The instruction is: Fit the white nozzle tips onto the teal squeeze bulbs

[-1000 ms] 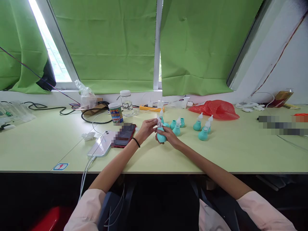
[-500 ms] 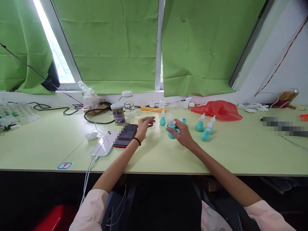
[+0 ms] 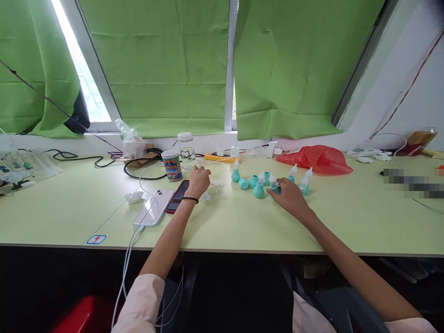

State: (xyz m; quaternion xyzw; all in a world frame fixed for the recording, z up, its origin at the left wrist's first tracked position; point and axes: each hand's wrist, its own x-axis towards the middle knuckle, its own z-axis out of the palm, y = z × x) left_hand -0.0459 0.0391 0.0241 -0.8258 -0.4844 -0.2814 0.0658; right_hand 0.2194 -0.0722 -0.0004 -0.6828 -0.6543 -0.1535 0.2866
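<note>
My right hand (image 3: 288, 196) has its fingers closed around a teal squeeze bulb (image 3: 274, 186) with a translucent nozzle, low over the table. Just left of it stands another nozzle-topped bulb (image 3: 258, 190). Bulbs without nozzles, one of them tipped over (image 3: 243, 184), are grouped behind. A further nozzled bulb (image 3: 235, 175) stands at the group's left, and several more (image 3: 307, 180) are partly hidden beyond my right hand. My left hand (image 3: 198, 182), a dark band at its wrist, has curled fingers; what they pinch, if anything, is unclear. Small translucent pieces (image 3: 205, 197) lie beside it.
Left of my left hand lie a dark-screened phone (image 3: 177, 196) and a white phone (image 3: 153, 209) with a cable. A patterned can (image 3: 171, 166) and a clear jar (image 3: 186, 151) stand behind. A red plastic bag (image 3: 315, 160) lies at the back right, below green curtains (image 3: 287, 69).
My right hand has moved right, and a nozzled bulb now stands free left of it. My left hand has drawn slightly left, its fingers curling from a looser pose.
</note>
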